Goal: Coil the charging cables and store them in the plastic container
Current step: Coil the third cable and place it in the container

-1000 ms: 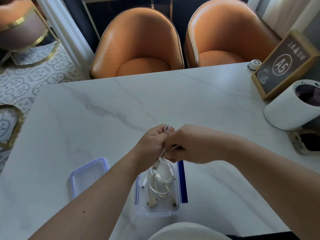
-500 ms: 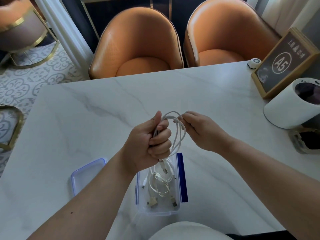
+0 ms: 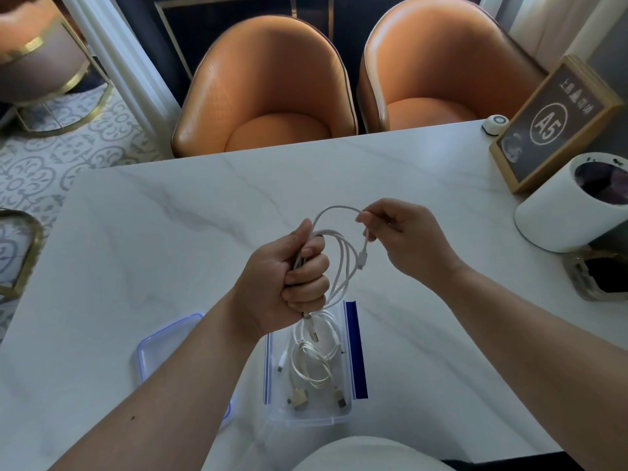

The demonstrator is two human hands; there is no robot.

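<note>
A white charging cable (image 3: 343,263) hangs in several loops above the marble table. My left hand (image 3: 289,283) is a fist around the gathered loops, and one plug dangles below it. My right hand (image 3: 404,239) pinches the cable's free end at the top of the loop, with the other plug hanging just under its fingers. Below my hands stands a clear plastic container (image 3: 350,414) with blue clips. Inside it lie coiled white cables (image 3: 314,362) with beige plugs.
The container's lid (image 3: 159,348) lies flat to the left, partly under my left forearm. At the right stand a white cylinder (image 3: 557,212), a framed A5 sign (image 3: 550,124) and a small white round device (image 3: 494,123). Two orange chairs (image 3: 272,90) face the far edge.
My hands, pressed together a second ago, have drawn apart. The right hand has moved right and up, pulling out the cable's end, and the loops now show in the left fist.
</note>
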